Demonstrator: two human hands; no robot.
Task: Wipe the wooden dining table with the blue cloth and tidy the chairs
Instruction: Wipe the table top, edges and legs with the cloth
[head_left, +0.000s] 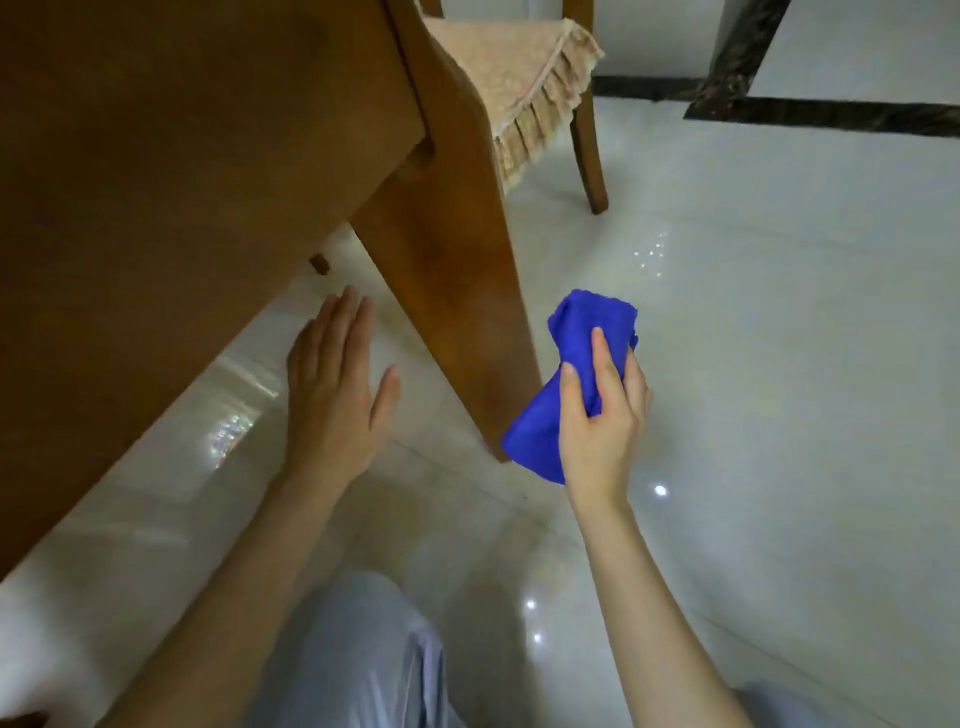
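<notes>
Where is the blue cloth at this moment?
Head view, right of centre: the blue cloth is bunched in the right hand, just beside the lower end of the wooden table leg, above the floor.

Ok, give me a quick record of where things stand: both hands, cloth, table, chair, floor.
left hand: open, fingers straight, holds nothing, left of the table leg
right hand: grips the blue cloth
blue cloth: bunched, at the right edge of the table leg's lower end; contact unclear
table: wooden, fills the upper left
table leg: slants down to the floor between the hands
chair: beyond the leg, with a fringed beige cushion
floor: glossy pale tile
</notes>
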